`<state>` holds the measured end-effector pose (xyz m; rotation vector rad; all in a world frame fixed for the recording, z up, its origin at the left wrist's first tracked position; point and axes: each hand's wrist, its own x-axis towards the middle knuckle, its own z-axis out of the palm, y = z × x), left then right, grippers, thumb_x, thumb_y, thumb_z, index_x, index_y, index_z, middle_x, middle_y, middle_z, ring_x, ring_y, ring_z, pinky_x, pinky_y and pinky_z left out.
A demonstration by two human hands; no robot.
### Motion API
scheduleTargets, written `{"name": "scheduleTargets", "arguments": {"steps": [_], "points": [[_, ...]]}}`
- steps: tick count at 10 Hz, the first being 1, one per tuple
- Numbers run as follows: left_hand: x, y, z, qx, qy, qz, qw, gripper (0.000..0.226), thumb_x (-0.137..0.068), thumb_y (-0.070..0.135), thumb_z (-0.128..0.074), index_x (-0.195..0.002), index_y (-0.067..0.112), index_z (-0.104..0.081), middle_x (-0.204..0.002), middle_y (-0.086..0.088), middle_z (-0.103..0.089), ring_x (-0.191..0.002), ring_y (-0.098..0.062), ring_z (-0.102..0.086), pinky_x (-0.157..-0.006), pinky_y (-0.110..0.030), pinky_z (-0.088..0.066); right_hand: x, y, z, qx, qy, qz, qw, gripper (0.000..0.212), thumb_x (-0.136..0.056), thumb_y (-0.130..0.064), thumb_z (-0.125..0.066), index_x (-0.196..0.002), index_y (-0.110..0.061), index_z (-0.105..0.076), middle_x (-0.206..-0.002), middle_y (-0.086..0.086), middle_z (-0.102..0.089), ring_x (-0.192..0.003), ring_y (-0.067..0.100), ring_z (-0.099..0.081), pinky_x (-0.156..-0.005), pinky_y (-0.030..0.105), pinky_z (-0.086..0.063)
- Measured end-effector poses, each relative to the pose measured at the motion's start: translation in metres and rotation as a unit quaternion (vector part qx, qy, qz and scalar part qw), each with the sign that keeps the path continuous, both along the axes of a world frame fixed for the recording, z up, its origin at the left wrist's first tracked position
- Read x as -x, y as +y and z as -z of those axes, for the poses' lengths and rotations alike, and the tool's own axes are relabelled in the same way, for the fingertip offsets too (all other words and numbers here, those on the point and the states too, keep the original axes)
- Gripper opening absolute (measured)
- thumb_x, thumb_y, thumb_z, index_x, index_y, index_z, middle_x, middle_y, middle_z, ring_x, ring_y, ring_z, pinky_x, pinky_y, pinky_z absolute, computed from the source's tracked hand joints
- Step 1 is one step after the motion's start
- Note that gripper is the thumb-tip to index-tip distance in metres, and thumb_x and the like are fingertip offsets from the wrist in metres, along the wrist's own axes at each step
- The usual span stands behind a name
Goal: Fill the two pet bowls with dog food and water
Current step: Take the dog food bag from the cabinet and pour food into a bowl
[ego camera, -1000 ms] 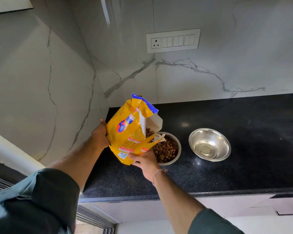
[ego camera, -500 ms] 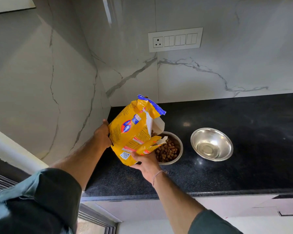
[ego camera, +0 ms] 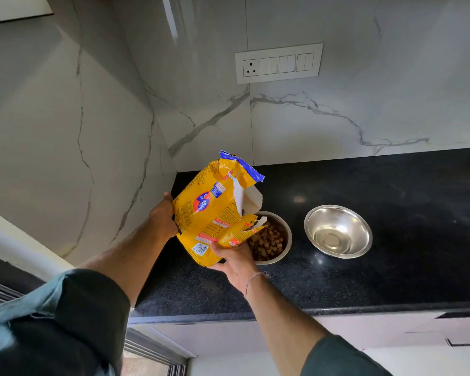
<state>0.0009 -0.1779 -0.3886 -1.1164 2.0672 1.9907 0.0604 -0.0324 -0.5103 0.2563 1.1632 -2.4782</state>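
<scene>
A yellow dog food bag [ego camera: 213,210] with a blue torn top is tilted over the left steel bowl [ego camera: 284,226], its open mouth above the rim. Brown kibble [ego camera: 266,241] lies in that bowl. My left hand [ego camera: 162,217] grips the bag's left side. My right hand [ego camera: 235,260] holds the bag's lower front corner from beneath. To the right stands a second steel bowl [ego camera: 338,230], apart from the first, with nothing in it.
Both bowls stand on a black speckled countertop [ego camera: 391,267] in a corner of white marble walls. A white switch and socket panel [ego camera: 278,63] is on the back wall. The counter's front edge [ego camera: 337,312] runs above white cabinet fronts.
The bag has tipped back slightly toward upright, its top rising. More kibble lies in the left bowl than a second ago. Both hands keep their hold.
</scene>
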Motion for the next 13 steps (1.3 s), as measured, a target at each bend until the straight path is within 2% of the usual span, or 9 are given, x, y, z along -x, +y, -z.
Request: {"name": "scheduleTargets", "arguments": {"steps": [2, 3, 6, 8, 9, 10, 11, 12, 13], "points": [[0.029, -0.019, 0.019, -0.086, -0.034, 0.01, 0.996, 0.066, -0.099, 0.066, -0.044, -0.139, 0.014, -0.052, -0.132, -0.011, -0.065, -0.12, -0.036, -0.063, -0.102, -0.056, -0.051, 0.003, 0.004, 0.0, 0.007, 0.007, -0.009, 1.0, 0.082, -0.068, -0.013, -0.088, -0.142, -0.025, -0.055, -0.132, 0.005, -0.07, -0.122, 0.031, -0.065, -0.088, 0.061, -0.056], [0.039, -0.028, 0.032, -0.091, -0.032, 0.019, 0.995, 0.068, -0.095, 0.07, -0.045, -0.141, 0.021, -0.055, -0.134, -0.014, -0.066, -0.116, -0.037, -0.066, -0.102, -0.061, -0.051, 0.004, 0.005, 0.001, -0.002, 0.013, -0.01, 1.0, 0.079, -0.07, -0.013, -0.087, -0.142, -0.026, -0.055, -0.133, 0.005, -0.07, -0.123, 0.031, -0.065, -0.09, 0.062, -0.055], [0.016, -0.005, 0.002, -0.034, -0.039, 0.018, 0.999, 0.066, -0.102, 0.061, -0.04, -0.15, 0.016, -0.046, -0.144, -0.017, -0.057, -0.128, -0.036, -0.058, -0.098, -0.05, -0.051, 0.007, 0.008, 0.004, 0.004, 0.013, -0.02, 1.0, 0.074, -0.073, -0.012, -0.084, -0.14, -0.025, -0.057, -0.132, 0.006, -0.07, -0.122, 0.03, -0.065, -0.097, 0.067, -0.051], [0.005, 0.0, 0.004, 0.096, -0.016, 0.083, 0.992, 0.053, -0.113, 0.038, -0.025, -0.156, 0.008, -0.037, -0.159, -0.01, -0.043, -0.144, -0.029, -0.043, -0.104, -0.028, -0.041, 0.011, 0.011, 0.008, 0.023, 0.006, -0.02, 1.0, 0.078, -0.072, -0.013, -0.086, -0.142, -0.025, -0.055, -0.133, 0.007, -0.07, -0.124, 0.032, -0.064, -0.097, 0.068, -0.05], [0.021, -0.021, 0.029, 0.192, -0.007, 0.135, 0.972, 0.065, -0.106, 0.053, -0.03, -0.153, 0.011, -0.041, -0.153, -0.005, -0.047, -0.14, -0.032, -0.047, -0.11, -0.034, -0.043, 0.015, 0.011, 0.016, 0.027, 0.004, -0.037, 0.999, 0.077, -0.073, -0.013, -0.085, -0.142, -0.027, -0.056, -0.133, 0.006, -0.07, -0.125, 0.033, -0.063, -0.099, 0.071, -0.048], [0.014, -0.024, 0.026, 0.3, -0.018, 0.167, 0.939, 0.044, -0.111, 0.02, -0.033, -0.153, 0.008, -0.041, -0.151, -0.009, -0.05, -0.139, -0.033, -0.049, -0.111, -0.037, -0.041, 0.014, 0.007, 0.015, 0.013, 0.017, -0.037, 0.999, 0.075, -0.074, -0.012, -0.085, -0.142, -0.026, -0.055, -0.134, 0.007, -0.069, -0.127, 0.035, -0.062, -0.1, 0.074, -0.045], [0.014, -0.03, 0.029, 0.317, -0.025, 0.193, 0.928, 0.047, -0.11, 0.016, -0.036, -0.156, 0.008, -0.034, -0.152, -0.014, -0.049, -0.137, -0.035, -0.05, -0.112, -0.041, -0.043, 0.015, 0.005, 0.018, 0.013, 0.018, -0.032, 0.999, 0.074, -0.075, -0.01, -0.084, -0.142, -0.025, -0.055, -0.133, 0.007, -0.069, -0.127, 0.035, -0.062, -0.1, 0.075, -0.044], [0.029, -0.043, 0.037, 0.279, -0.054, 0.217, 0.934, 0.06, -0.108, 0.043, -0.033, -0.163, 0.023, -0.018, -0.146, -0.015, -0.05, -0.128, -0.038, -0.056, -0.108, -0.053, -0.05, 0.013, 0.005, 0.016, 0.009, 0.014, -0.037, 0.999, 0.068, -0.08, -0.008, -0.081, -0.141, -0.026, -0.056, -0.133, 0.006, -0.07, -0.128, 0.036, -0.06, -0.101, 0.076, -0.043], [0.029, -0.047, 0.041, 0.274, -0.042, 0.187, 0.942, 0.074, -0.104, 0.024, -0.057, -0.164, 0.017, -0.015, -0.148, -0.017, -0.049, -0.128, -0.039, -0.056, -0.103, -0.049, -0.053, 0.012, 0.003, 0.016, 0.013, 0.013, -0.034, 0.999, 0.065, -0.083, -0.006, -0.079, -0.141, -0.026, -0.056, -0.133, 0.006, -0.07, -0.127, 0.036, -0.061, -0.1, 0.076, -0.043]]}}
